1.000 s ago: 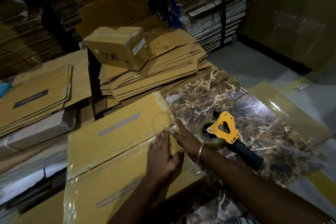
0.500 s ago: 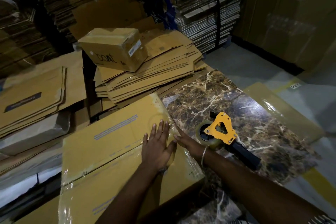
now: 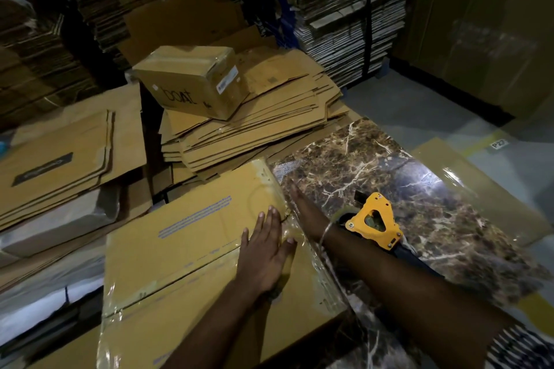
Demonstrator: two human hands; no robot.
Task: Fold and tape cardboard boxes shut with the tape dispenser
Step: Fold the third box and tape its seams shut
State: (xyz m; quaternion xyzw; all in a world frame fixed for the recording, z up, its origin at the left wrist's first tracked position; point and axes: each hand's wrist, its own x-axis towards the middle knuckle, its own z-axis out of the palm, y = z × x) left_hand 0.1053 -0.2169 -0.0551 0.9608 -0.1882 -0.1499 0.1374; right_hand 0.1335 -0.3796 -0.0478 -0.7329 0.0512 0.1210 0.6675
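Observation:
A large brown cardboard box [image 3: 186,252] lies in front of me with clear tape along its centre seam and right edge. My left hand [image 3: 265,252] rests flat on its top near the right end, fingers straight. Stretched along the box's right side, my right hand [image 3: 302,207] presses the tape there with straight fingers. The yellow tape dispenser [image 3: 373,225] lies on the marble table [image 3: 434,219] just right of my right wrist, nobody holding it.
A small taped box marked "boat" [image 3: 192,81] sits on a stack of flattened cartons [image 3: 254,129] behind. More flat cartons [image 3: 60,159] lie at the left. Bundled cardboard stacks [image 3: 344,9] fill the back. A flat sheet [image 3: 479,189] lies on the floor at the right.
My right hand has slid forward along the box's right side, away from me. My left hand has shifted slightly forward on the box top. The dispenser has stayed put.

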